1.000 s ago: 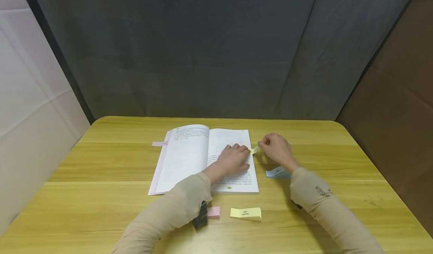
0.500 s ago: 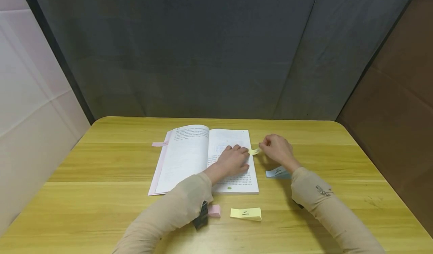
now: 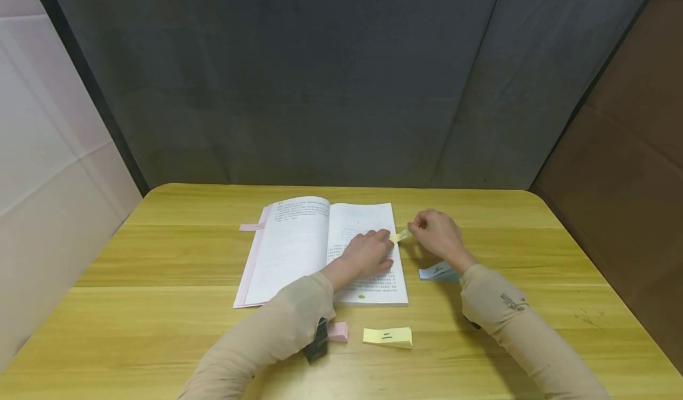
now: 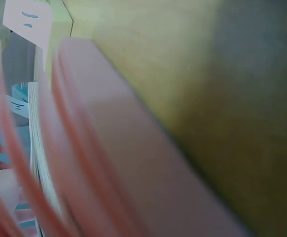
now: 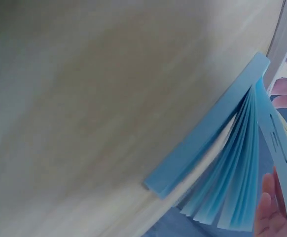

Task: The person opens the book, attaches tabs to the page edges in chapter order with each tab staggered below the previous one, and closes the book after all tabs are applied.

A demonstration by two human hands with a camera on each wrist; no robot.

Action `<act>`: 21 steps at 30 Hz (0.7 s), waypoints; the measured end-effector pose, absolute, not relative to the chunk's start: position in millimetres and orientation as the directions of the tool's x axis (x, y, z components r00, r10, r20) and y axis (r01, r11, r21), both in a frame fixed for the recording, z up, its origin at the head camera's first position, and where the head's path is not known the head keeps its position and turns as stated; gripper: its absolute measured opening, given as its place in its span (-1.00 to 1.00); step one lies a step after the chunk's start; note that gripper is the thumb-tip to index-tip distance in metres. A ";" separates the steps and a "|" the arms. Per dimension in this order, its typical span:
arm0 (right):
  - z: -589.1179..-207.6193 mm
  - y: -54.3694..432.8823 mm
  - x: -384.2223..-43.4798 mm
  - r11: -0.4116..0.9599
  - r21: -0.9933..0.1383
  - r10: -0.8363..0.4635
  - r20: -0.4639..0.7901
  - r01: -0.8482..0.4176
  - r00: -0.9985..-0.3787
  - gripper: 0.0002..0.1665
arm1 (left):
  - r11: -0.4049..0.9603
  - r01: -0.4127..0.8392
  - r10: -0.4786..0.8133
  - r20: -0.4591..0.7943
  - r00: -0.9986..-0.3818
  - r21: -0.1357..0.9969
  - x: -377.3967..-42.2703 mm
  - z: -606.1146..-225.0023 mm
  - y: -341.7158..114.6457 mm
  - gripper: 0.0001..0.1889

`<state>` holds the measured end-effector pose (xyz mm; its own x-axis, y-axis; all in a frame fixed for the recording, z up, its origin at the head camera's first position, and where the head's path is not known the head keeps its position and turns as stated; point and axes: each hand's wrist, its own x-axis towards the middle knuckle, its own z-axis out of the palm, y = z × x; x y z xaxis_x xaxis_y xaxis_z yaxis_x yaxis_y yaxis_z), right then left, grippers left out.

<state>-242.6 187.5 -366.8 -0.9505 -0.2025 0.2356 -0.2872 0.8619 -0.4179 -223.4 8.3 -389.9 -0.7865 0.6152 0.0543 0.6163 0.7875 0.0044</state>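
Observation:
An open book (image 3: 290, 258) lies on the table with printed pages showing. My left hand (image 3: 367, 253) rests palm down on its right page, fingers stretched toward the page's outer edge. A yellow sticky note (image 3: 401, 236) with dark marks sticks out past that edge, close to the left fingertips. Its outer end is pinched between thumb and finger of my right hand (image 3: 437, 234), just off the book. Below the right wrist sits a blue sticky-note pad (image 3: 437, 271); in the right wrist view this blue pad (image 5: 207, 133) has its leaves fanned.
A pink sticky note (image 3: 252, 227) juts from the book's left side. In front of the book lie a yellow sticky-note pad (image 3: 388, 336) and a pink pad (image 3: 338, 331), partly covered by the black wrist camera (image 3: 316, 342). Grey cloth (image 3: 331, 92) stands behind the table.
The yellow sticky note's outer end dips slightly, then rises again, with the right hand's pinch kept throughout. Its inner end sits a little further over the page; the left hand barely shifts.

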 end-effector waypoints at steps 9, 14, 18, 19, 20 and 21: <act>-361.4 189.7 -239.8 0.833 -0.442 -0.208 0.306 -0.332 -0.929 -0.83 | 0.795 0.603 0.597 0.091 -0.797 0.063 -224.5 -389.6 7.4 -0.63; -363.7 188.4 -238.0 0.838 -0.429 -0.229 0.286 -0.338 -0.931 -0.82 | 0.811 0.582 0.571 0.133 -0.810 0.063 -223.6 -390.7 5.3 -0.49; -365.6 188.2 -237.5 0.843 -0.420 -0.231 0.279 -0.335 -0.932 -0.82 | 0.806 0.592 0.584 0.130 -0.801 0.026 -224.6 -392.0 6.6 -0.41; -365.7 188.0 -237.4 0.845 -0.420 -0.228 0.277 -0.331 -0.934 -0.82 | 0.802 0.597 0.591 0.124 -0.797 0.018 -225.0 -392.4 7.2 -0.41; -365.8 188.0 -237.3 0.847 -0.419 -0.226 0.274 -0.328 -0.935 -0.82 | 0.798 0.602 0.598 0.117 -0.793 0.008 -225.0 -392.6 7.7 -0.42; -365.9 188.1 -237.4 0.848 -0.420 -0.225 0.269 -0.324 -0.936 -0.82 | 0.794 0.608 0.604 0.110 -0.789 -0.002 -225.2 -392.9 8.1 -0.43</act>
